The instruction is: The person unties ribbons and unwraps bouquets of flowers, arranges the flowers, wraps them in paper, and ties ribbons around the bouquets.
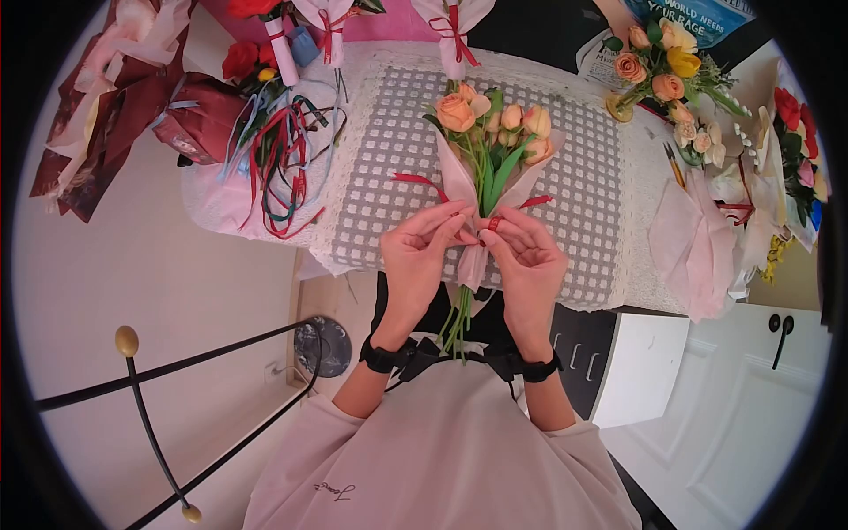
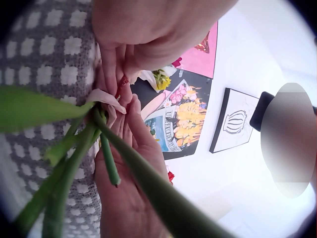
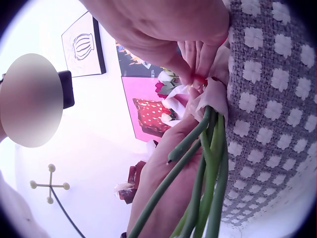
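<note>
A bouquet of peach roses [image 1: 456, 112] and tulips lies on the checked cloth, wrapped in pale pink paper [image 1: 473, 265], its green stems [image 1: 458, 322] pointing toward the person. The left hand [image 1: 419, 252] and right hand [image 1: 528, 261] meet over the wrap's narrow waist, both pinching a red ribbon [image 1: 420, 182] whose ends stick out to either side. In the right wrist view, red ribbon [image 3: 200, 79] shows between fingertips above the gathered paper [image 3: 214, 96]. Green stems [image 2: 131, 163] cross the left wrist view and partly cover the hand behind them.
Loose ribbons [image 1: 281, 163] hang at the table's left, near dark red wrapped bouquets [image 1: 201, 119]. A vase of orange and yellow flowers [image 1: 667, 87] stands at the back right. Pink paper [image 1: 693, 247] and more bouquets lie along the right edge.
</note>
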Tool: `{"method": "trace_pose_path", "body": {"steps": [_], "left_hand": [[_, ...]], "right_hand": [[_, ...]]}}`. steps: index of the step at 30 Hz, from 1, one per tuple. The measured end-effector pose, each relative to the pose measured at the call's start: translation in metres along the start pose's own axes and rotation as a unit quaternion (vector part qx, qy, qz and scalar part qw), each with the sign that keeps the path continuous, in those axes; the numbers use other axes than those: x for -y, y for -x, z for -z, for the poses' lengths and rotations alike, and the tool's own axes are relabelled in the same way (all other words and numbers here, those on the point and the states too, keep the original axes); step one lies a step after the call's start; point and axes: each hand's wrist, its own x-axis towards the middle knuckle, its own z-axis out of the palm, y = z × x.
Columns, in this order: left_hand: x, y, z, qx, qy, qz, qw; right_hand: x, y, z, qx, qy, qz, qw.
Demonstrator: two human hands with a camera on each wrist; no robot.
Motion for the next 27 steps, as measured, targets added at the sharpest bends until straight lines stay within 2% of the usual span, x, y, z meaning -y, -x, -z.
{"method": "trace_pose_path", "body": {"steps": [6, 8, 12, 14, 16, 17, 19, 20, 21, 22, 23, 24, 25, 26, 27], "left_hand": [[-0.002, 0.001, 0.004, 0.020, 0.005, 0.025, 0.999], [-0.002, 0.001, 0.006, 0.039, 0.006, 0.017, 0.999], [0.004, 0.001, 0.007, 0.046, -0.017, 0.009, 0.999], [0.004, 0.001, 0.007, 0.052, -0.052, -0.018, 0.997], [0.004, 0.002, 0.007, 0.046, -0.060, -0.016, 0.997], [0.003, 0.002, 0.007, 0.041, -0.068, -0.014, 0.997], [0.004, 0.002, 0.009, 0.042, -0.063, -0.024, 0.997], [0.005, 0.002, 0.010, 0.044, -0.059, -0.034, 0.997], [0.004, 0.002, 0.009, 0.044, -0.059, -0.035, 0.997], [0.003, 0.003, 0.009, 0.035, -0.078, -0.055, 0.995], [0.002, 0.003, 0.009, 0.027, -0.098, -0.076, 0.992], [0.001, 0.002, 0.009, 0.027, -0.098, -0.076, 0.992], [-0.001, 0.002, 0.011, 0.014, -0.190, -0.135, 0.972], [-0.003, 0.001, 0.012, 0.001, -0.281, -0.192, 0.940], [-0.005, -0.001, 0.013, 0.002, -0.281, -0.193, 0.940]], "right_hand": [[-0.008, 0.000, 0.003, 0.000, 0.048, 0.016, 0.999], [-0.009, 0.000, 0.003, -0.003, 0.047, 0.017, 0.999], [-0.013, -0.001, 0.007, 0.015, 0.090, 0.073, 0.993], [-0.012, -0.002, 0.010, 0.023, 0.101, 0.088, 0.991], [-0.008, -0.004, 0.012, 0.019, 0.240, 0.193, 0.951], [-0.006, -0.005, 0.013, 0.019, 0.241, 0.193, 0.951], [0.001, -0.007, 0.014, 0.003, 0.315, 0.252, 0.915], [0.006, -0.007, 0.015, 0.003, 0.315, 0.252, 0.915], [0.013, -0.008, 0.015, 0.008, 0.358, 0.280, 0.891], [0.016, -0.009, 0.016, 0.013, 0.399, 0.308, 0.864], [0.016, -0.011, 0.019, 0.013, 0.398, 0.308, 0.864], [0.015, -0.014, 0.024, 0.054, 0.371, 0.294, 0.880], [0.014, -0.016, 0.026, 0.096, 0.342, 0.279, 0.892], [0.013, -0.019, 0.026, 0.096, 0.342, 0.279, 0.892], [0.011, -0.020, 0.026, 0.116, 0.310, 0.260, 0.907]]}}
